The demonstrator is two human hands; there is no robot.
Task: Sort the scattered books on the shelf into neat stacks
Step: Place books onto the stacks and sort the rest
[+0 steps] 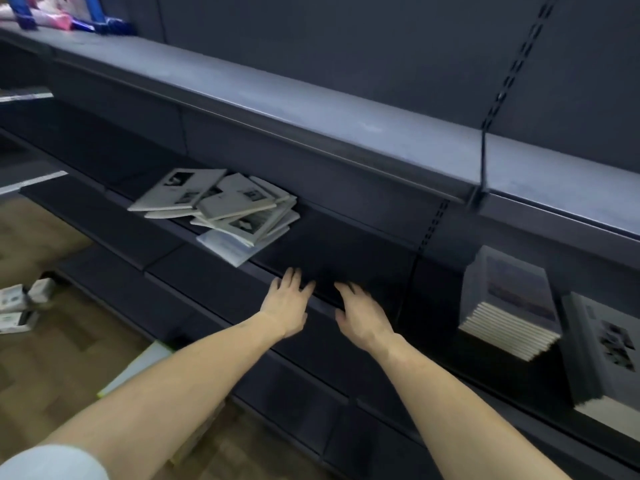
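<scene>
**A:** What do you see from the head camera?

**B:** A long dark shelf point(346, 258). On it, to the left, lies a messy pile of books point(221, 209). They are pale, with dark pictures on the covers. They lie flat, crossing over each other, all turned different ways. One light blue book point(228, 249) at the bottom sticks out toward the front edge.

**A:** And the hands?

**B:** Both reach out over the front edge of that shelf. The left hand point(285, 306) has its fingers straight and spread. It holds nothing. The right hand point(363, 317) is just beside it, fingers also loose and straight, holding nothing. The two hands are near each other but do not touch. I cannot tell if the fingertips touch the shelf.

**A:** Are the hands near the messy books?

**B:** They are to the right of the pile and closer to the person. Dark bare shelf lies between.

**A:** Any other books?

**B:** Yes. Far to the right stands a neat stack point(509, 306), grey on top, edges all lined up. Just beside it, at the edge of the picture, is another stack point(602, 351).

**A:** Anything else?

**B:** A wooden floor point(38, 358) below, with small boxes point(20, 306) on it at the left.
</scene>
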